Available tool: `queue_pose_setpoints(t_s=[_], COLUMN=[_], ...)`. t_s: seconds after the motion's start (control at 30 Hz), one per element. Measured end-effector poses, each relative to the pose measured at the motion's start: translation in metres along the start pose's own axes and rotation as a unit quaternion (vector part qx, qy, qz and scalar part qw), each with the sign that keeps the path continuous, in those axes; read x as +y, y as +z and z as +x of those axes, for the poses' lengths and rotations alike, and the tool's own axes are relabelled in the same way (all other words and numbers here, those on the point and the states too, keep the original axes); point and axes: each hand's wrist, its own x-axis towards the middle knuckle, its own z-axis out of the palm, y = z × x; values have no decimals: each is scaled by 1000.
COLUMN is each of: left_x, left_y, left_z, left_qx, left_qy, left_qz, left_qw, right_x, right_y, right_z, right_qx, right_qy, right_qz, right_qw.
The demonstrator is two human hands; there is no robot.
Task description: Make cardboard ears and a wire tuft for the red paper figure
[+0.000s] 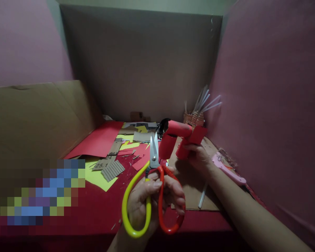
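My left hand (147, 196) is palm up at the front, its thumb and fingers curled around the handles of a pair of scissors (154, 157). One handle loop is yellow, the other red, and the metal blades point away from me, slightly apart. Farther off to the right, my right hand (199, 154) grips a red paper figure (180, 130) made of rolled tubes, with black strands (163, 126) at its left end. Part of the figure is hidden by my fingers. The scissor tips lie just left of the figure in the view.
Red paper (99, 140), yellow sheets (101, 176) and corrugated cardboard scraps (113, 170) litter the red tabletop (99, 213). A cardboard sheet (199, 199) bears a translucent stick (203, 196). A pink-handled tool (229, 170) lies right. Behind stands a holder (194, 117) of sticks. Panels surround the table.
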Motion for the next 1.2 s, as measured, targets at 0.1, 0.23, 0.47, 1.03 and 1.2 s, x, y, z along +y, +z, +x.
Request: queue_pose_setpoints(t_s=[0.1, 0.23, 0.47, 1.03, 1.2], left_x=[4, 2, -2, 0, 0], left_y=[-1, -5, -2, 2, 2], left_z=[5, 9, 18, 18, 21], left_qx=[31, 66, 14, 3, 38], left_qy=[-38, -42, -2, 27, 60], left_qz=[19, -13, -127, -249, -253], left_qw=[999, 997, 992, 968, 965], right_x=[1, 1, 2, 2, 1], right_y=[-1, -1, -2, 0, 0], right_z=[1, 0, -3, -4, -4], right_qx=[-4, -10, -23, -29, -38], right_qy=[3, 10, 12, 31, 32], right_qz=[-3, -6, -2, 14, 25], right_qw=[1000, 1000, 1000, 999, 998])
